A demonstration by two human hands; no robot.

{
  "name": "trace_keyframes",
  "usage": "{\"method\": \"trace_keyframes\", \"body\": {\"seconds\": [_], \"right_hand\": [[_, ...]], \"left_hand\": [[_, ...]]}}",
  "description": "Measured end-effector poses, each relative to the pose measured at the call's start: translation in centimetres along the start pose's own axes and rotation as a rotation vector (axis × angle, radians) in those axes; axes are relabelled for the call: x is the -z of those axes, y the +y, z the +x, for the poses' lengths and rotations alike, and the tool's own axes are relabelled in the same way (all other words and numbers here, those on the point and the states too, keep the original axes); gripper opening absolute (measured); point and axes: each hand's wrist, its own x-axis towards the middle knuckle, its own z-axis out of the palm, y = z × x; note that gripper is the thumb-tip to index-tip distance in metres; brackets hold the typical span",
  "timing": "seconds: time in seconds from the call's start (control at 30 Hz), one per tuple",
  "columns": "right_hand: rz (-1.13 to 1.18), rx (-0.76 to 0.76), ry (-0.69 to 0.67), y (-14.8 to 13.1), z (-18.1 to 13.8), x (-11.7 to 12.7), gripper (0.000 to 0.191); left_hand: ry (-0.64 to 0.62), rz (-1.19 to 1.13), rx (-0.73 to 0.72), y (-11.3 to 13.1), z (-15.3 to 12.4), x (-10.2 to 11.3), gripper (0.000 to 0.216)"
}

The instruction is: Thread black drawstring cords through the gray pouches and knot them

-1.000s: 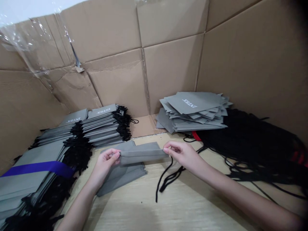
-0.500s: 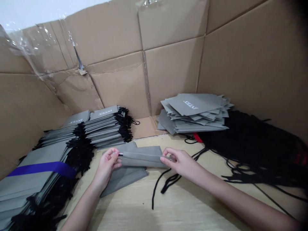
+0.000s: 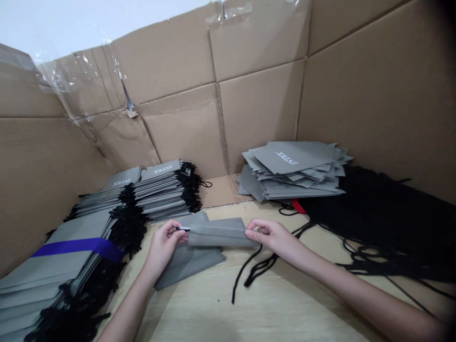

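Note:
A grey fabric bag (image 3: 219, 232) is stretched between my two hands above the table. My left hand (image 3: 167, 237) is closed in a pinch around a thin dark rod with a shiny face (image 3: 182, 229), whose far end goes into the bag's left edge. At the bag's right edge, the fingers of my right hand (image 3: 263, 232) pinch the cloth. A black cord (image 3: 245, 260) hangs from near my right hand, and its loose ends lie on the table. Under the held bag, more flat grey bags (image 3: 194, 266) rest beside my left hand.
Stacks of grey bags with black cords (image 3: 160, 190) stand at the left, one bundle under a purple band (image 3: 78, 246). Loose grey bags (image 3: 295, 161) are piled at the back right, beside a heap of black cords (image 3: 384, 218). Cardboard walls (image 3: 260, 104) surround the table.
The view has shifted slightly, so things sit further right. Both hands keep their hold on the rod and the bag; the rod still enters the bag's left edge.

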Motion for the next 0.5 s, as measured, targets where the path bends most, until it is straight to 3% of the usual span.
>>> {"method": "trace_keyframes", "body": {"seconds": [0.1,0.23,0.4,0.5], "right_hand": [[0.005,0.001,-0.007,0.3,0.2,0.2,0.026],[0.022,-0.006,-0.018,0.9,0.3,0.4,0.026],[0.044,-0.001,-0.021,2.6,0.8,0.5,0.032],[0.045,-0.001,-0.015,3.0,1.0,0.5,0.033]], "left_hand": [[-0.032,0.167,-0.088,0.0,0.0,0.9,0.004],[-0.058,0.309,-0.156,-0.2,-0.1,1.4,0.003],[-0.093,0.306,-0.156,-0.4,0.1,0.8,0.008],[-0.052,0.322,-0.137,-0.6,0.3,0.7,0.012]]}}
